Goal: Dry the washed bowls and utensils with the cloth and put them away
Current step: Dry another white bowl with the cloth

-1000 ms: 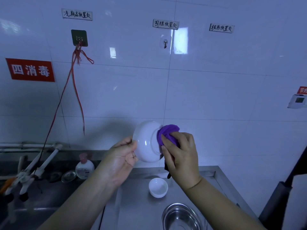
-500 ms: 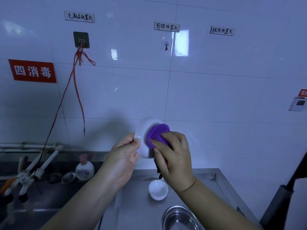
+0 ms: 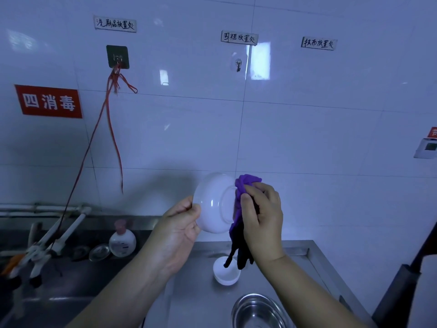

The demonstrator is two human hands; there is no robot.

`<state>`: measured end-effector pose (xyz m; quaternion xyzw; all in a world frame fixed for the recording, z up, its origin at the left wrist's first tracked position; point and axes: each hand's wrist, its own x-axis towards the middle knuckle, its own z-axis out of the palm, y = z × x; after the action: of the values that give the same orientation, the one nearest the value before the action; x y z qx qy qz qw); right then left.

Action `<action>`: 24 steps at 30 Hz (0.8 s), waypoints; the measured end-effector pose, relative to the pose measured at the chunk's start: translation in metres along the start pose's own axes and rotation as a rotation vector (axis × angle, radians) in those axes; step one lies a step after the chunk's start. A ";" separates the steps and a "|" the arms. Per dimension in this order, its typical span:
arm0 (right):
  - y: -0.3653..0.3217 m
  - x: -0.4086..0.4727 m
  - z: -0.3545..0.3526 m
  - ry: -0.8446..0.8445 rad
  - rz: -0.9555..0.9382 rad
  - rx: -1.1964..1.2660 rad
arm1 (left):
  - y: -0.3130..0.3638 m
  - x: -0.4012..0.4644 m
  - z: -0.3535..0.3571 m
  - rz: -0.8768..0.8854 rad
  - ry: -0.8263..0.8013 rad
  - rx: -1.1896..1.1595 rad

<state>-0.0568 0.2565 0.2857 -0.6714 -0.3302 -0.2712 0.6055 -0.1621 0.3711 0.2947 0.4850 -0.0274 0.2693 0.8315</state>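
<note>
Drying underway, far from done. Left hand (image 3: 176, 229) gripping rim of white bowl (image 3: 214, 204), held up on edge w/ base facing right. Right hand (image 3: 261, 217) clenching bunched purple cloth (image 3: 238, 202), pressing it on bowl's foot. Waiting on steel counter (image 3: 196, 301) below: small white bowl (image 3: 224, 276) & metal bowl (image 3: 257, 312). Nothing put away yet, judging by these.

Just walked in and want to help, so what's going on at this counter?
A person is drying a white bowl. The left hand holds it by the rim, its underside toward the camera, while the right hand presses a purple cloth against its base. A small white bowl and a steel bowl sit on the counter below.
</note>
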 end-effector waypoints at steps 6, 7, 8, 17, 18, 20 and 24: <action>-0.012 -0.004 -0.002 -0.075 -0.375 -0.181 | -0.004 0.005 0.001 0.010 0.018 0.024; -0.012 -0.008 -0.003 -0.098 -0.441 -0.198 | -0.003 0.005 0.001 0.016 0.011 0.020; -0.012 -0.011 -0.003 -0.118 -0.506 -0.216 | -0.003 0.005 0.000 0.024 -0.001 0.034; -0.029 0.012 0.009 -0.091 -0.352 -0.205 | -0.001 0.006 0.003 0.091 -0.142 0.431; -0.028 0.015 0.008 -0.105 -0.274 -0.146 | 0.001 0.007 0.001 0.090 -0.145 0.437; -0.025 0.022 0.005 -0.147 -0.052 0.048 | 0.003 0.007 -0.003 0.081 -0.160 0.438; -0.017 0.032 -0.007 -0.281 0.472 0.514 | 0.008 0.005 -0.007 0.098 -0.191 0.369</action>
<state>-0.0489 0.2545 0.3218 -0.5857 -0.3038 0.0623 0.7489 -0.1630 0.3823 0.2983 0.6504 -0.0801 0.2625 0.7083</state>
